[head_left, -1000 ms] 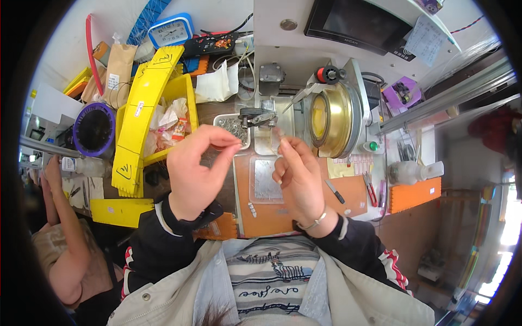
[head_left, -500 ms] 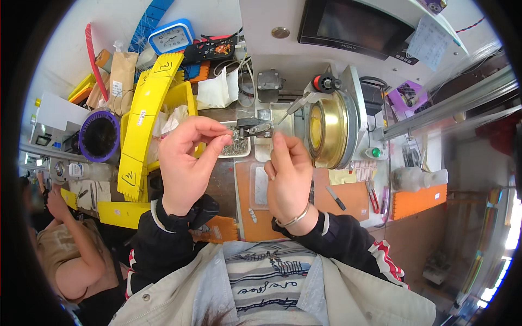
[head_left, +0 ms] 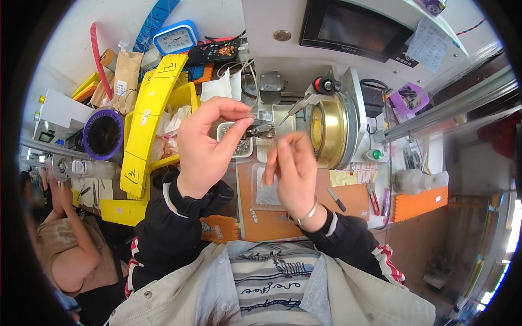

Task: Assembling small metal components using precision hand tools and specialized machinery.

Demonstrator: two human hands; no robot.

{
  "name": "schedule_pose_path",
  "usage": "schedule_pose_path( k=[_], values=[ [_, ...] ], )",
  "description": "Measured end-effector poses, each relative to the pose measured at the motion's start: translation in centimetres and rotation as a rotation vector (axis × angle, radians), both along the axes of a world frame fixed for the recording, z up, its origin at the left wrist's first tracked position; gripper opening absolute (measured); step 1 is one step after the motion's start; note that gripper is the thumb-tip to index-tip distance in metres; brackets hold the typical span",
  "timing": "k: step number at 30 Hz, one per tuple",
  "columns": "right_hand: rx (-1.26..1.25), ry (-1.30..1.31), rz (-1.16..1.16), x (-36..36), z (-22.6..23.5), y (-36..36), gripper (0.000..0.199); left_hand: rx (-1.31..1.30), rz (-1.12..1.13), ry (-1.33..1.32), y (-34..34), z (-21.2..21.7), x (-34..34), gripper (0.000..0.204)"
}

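My left hand (head_left: pixel 205 149) is raised with thumb and forefinger pinched together beside a small metal fixture (head_left: pixel 263 131). Whatever sits between those fingertips is too small to make out. My right hand (head_left: pixel 295 176) is just right of the fixture and nearer to me, its bent fingers smeared by motion; what they hold, if anything, cannot be seen. Partly behind my left fingers stands a white tray (head_left: pixel 250 148) of small shiny pieces. A large gold-coloured spool (head_left: pixel 325 133) is mounted to the right of the fixture, with a slim pointed metal rod (head_left: pixel 293 109) beside it.
An orange mat (head_left: pixel 251 225) covers the bench, with a clear plastic box (head_left: pixel 263 191), a knife (head_left: pixel 336 200) and red-handled pliers (head_left: pixel 373 198). Yellow strips (head_left: pixel 144 119) and a yellow bin (head_left: pixel 187 96) stand left. A dark screen (head_left: pixel 356 31) hangs behind. Another person (head_left: pixel 76 239) sits at left.
My left hand has moved right and slightly up, closer to the fixture, still pinched. My right hand has moved right and slightly down, away from the fixture.
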State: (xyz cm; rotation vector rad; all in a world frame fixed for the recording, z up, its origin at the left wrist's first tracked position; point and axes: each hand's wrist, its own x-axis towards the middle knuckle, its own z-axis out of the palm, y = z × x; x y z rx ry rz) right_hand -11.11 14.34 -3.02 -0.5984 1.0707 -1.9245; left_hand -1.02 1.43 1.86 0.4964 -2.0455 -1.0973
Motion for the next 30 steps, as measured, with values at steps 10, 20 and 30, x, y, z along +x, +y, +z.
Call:
schedule_pose_path(
  k=[10, 20, 30],
  values=[
    [0.102, -0.085, 0.169, 0.5, -0.5, 3.7, 0.006, 0.081, -0.012, -0.051, 0.6, -1.5, -2.1, 0.025],
    [0.128, 0.027, 0.104, -0.1, -0.9, 2.1, 0.009, -0.136, 0.006, -0.134, 0.9, -0.4, -2.5, 0.015],
    [0.101, 0.118, -0.137, -0.8, -0.7, -1.8, 0.01, -0.427, -0.043, -0.329, 0.7, 1.4, -2.8, 0.01]
  ],
)
